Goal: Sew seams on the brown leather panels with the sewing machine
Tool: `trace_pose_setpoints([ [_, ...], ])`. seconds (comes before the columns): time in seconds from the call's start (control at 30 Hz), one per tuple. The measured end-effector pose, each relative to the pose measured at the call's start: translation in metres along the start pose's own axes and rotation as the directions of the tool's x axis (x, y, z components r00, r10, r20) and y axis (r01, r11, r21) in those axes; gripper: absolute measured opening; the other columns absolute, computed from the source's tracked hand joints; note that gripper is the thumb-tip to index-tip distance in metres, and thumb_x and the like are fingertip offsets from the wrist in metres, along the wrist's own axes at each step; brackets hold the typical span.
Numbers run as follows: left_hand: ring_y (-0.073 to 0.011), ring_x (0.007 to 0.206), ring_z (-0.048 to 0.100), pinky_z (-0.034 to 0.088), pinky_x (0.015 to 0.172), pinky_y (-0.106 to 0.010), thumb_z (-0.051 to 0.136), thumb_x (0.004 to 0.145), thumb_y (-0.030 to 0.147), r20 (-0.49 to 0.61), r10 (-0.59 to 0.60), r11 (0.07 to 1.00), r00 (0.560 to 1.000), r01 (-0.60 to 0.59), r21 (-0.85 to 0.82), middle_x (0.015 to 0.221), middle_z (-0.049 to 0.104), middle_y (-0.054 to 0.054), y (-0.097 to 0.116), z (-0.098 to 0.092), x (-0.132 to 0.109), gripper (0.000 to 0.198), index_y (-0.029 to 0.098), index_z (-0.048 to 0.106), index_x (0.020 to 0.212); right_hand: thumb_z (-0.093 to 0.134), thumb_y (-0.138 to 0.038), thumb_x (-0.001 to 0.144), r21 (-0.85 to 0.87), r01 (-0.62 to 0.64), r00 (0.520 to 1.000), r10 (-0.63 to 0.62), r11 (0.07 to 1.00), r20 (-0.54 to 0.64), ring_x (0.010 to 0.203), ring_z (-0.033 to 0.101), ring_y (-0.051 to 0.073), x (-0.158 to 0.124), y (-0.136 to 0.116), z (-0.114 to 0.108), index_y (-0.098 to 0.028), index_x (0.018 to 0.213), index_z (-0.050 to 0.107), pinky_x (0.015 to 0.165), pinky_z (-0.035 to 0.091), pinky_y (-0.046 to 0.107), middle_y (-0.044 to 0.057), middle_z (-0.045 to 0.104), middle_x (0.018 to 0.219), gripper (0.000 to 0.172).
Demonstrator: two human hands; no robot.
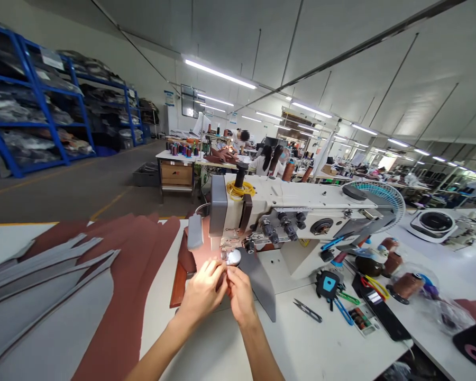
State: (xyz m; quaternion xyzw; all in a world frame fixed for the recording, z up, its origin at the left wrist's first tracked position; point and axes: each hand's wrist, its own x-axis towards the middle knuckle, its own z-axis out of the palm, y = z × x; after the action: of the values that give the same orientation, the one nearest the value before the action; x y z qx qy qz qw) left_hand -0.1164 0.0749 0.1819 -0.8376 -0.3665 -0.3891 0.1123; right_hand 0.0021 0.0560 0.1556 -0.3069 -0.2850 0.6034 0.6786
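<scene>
A white industrial sewing machine (285, 193) stands before me, its needle area lit. My left hand (204, 288) is just in front of the presser foot, fingers bent and drawn together. Beside it my right hand (240, 293) has thumb and fingers pinched, its tips nearly meeting the left ones. Whatever lies between the fingertips is too small or covered to make out. A round silver disc (234, 257) sits right behind the fingertips. Reddish-brown material (182, 280) lies on the machine bed left of my hands, partly covered by them.
Brown and grey cut pieces (122, 280) spread over the table at left. Right of the machine lie thread snips (307, 310), a tape measure (327, 284), a black phone-like device (384, 307) and thread spools (406, 286). Blue shelving (43, 100) and other people are farther back.
</scene>
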Motion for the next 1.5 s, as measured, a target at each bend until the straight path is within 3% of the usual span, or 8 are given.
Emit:
trace_pose_setpoints([
  [0.33, -0.0213, 0.093, 0.066, 0.054, 0.082, -0.030, 0.044, 0.095, 0.013, -0.104, 0.105, 0.990, 0.989, -0.095, 0.101, 0.088, 0.069, -0.006, -0.012, 0.007, 0.008, 0.019, 0.017, 0.061, 0.090, 0.082, -0.059, 0.061, -0.149, -0.043, 0.997, 0.033, 0.988, -0.071, 0.064, 0.062, 0.017, -0.011, -0.002, -0.018, -0.011, 0.095, 0.057, 0.061, 0.052, 0.025, 0.007, 0.064, 0.073, 0.064],
  [0.67, -0.0209, 0.097, 0.068, 0.054, 0.085, -0.030, 0.044, 0.097, 0.017, -0.174, 0.219, 0.975, 0.960, -0.208, 0.078, 0.096, 0.072, -0.007, -0.023, 0.010, 0.007, 0.019, 0.016, 0.063, 0.097, 0.071, -0.070, 0.071, -0.417, 0.144, 0.939, -0.256, 0.897, -0.228, 0.064, 0.062, 0.018, -0.024, -0.027, -0.077, -0.010, 0.098, 0.059, 0.060, 0.054, 0.026, 0.009, 0.065, 0.074, 0.067],
  [0.77, -0.0195, 0.100, 0.067, 0.053, 0.090, -0.030, 0.046, 0.097, 0.020, -0.142, 0.162, 0.983, 0.977, -0.172, -0.060, 0.100, 0.072, -0.005, -0.027, 0.009, 0.001, 0.019, 0.018, 0.065, 0.101, 0.070, -0.065, 0.076, -0.464, 0.288, 0.838, -0.455, 0.838, -0.301, 0.067, 0.061, 0.017, -0.028, -0.060, -0.101, -0.010, 0.102, 0.058, 0.062, 0.055, 0.027, 0.008, 0.064, 0.077, 0.062],
  [0.9, -0.0184, 0.103, 0.065, 0.052, 0.094, -0.030, 0.039, 0.098, 0.023, -0.109, -0.007, 0.940, 0.994, -0.031, -0.339, 0.106, 0.071, -0.005, -0.063, 0.006, -0.023, 0.027, 0.022, 0.065, 0.104, 0.070, -0.059, 0.077, -0.583, 0.499, 0.542, -0.756, 0.641, -0.366, 0.081, 0.061, 0.019, -0.029, -0.130, -0.129, -0.014, 0.108, 0.053, 0.065, 0.057, 0.030, 0.008, 0.061, 0.093, 0.057],
  [1.03, -0.0270, 0.104, 0.062, 0.049, 0.095, -0.043, 0.041, 0.093, 0.029, -0.133, -0.203, 0.977, 0.970, 0.192, -0.093, 0.107, 0.069, -0.010, -0.128, 0.022, -0.043, 0.028, 0.019, 0.064, 0.104, 0.064, -0.067, 0.077, -0.845, 0.352, 0.355, -0.893, 0.402, -0.277, 0.083, 0.059, 0.021, -0.022, -0.199, -0.139, -0.014, 0.109, 0.052, 0.065, 0.054, 0.030, 0.010, 0.059, 0.100, 0.063],
  [1.13, -0.0335, 0.119, 0.055, 0.041, 0.104, -0.053, 0.049, 0.082, 0.025, 0.101, -0.042, 0.997, 0.994, 0.035, 0.074, 0.126, 0.063, -0.016, -0.153, 0.037, -0.040, 0.034, 0.016, 0.064, 0.111, 0.066, -0.074, 0.069, -0.928, 0.172, 0.348, -0.902, 0.331, -0.257, 0.080, 0.059, 0.022, -0.016, -0.232, -0.138, -0.014, 0.114, 0.052, 0.069, 0.050, 0.033, 0.009, 0.061, 0.093, 0.076],
  [1.3, -0.0298, 0.120, 0.054, 0.030, 0.113, -0.049, 0.059, 0.076, 0.016, 0.424, 0.166, 0.986, 0.890, -0.163, -0.042, 0.116, 0.067, -0.011, -0.142, 0.046, -0.013, 0.035, 0.021, 0.068, 0.109, 0.088, -0.063, 0.041, -0.801, 0.264, 0.478, -0.794, 0.538, -0.376, 0.067, 0.060, 0.022, -0.012, -0.250, -0.141, -0.015, 0.124, 0.044, 0.063, 0.047, 0.032, 0.005, 0.061, 0.079, 0.105],
  [1.5, -0.0257, 0.104, 0.061, 0.039, 0.103, -0.040, 0.057, 0.079, 0.009, 0.486, 0.193, 0.981, 0.852, -0.183, -0.067, 0.100, 0.071, -0.009, -0.151, 0.053, 0.003, 0.024, 0.020, 0.070, 0.096, 0.091, -0.048, 0.032, -0.703, 0.298, 0.488, -0.736, 0.646, -0.469, 0.062, 0.059, 0.024, -0.008, -0.251, -0.146, -0.019, 0.116, 0.044, 0.059, 0.047, 0.036, 0.009, 0.062, 0.077, 0.100],
])
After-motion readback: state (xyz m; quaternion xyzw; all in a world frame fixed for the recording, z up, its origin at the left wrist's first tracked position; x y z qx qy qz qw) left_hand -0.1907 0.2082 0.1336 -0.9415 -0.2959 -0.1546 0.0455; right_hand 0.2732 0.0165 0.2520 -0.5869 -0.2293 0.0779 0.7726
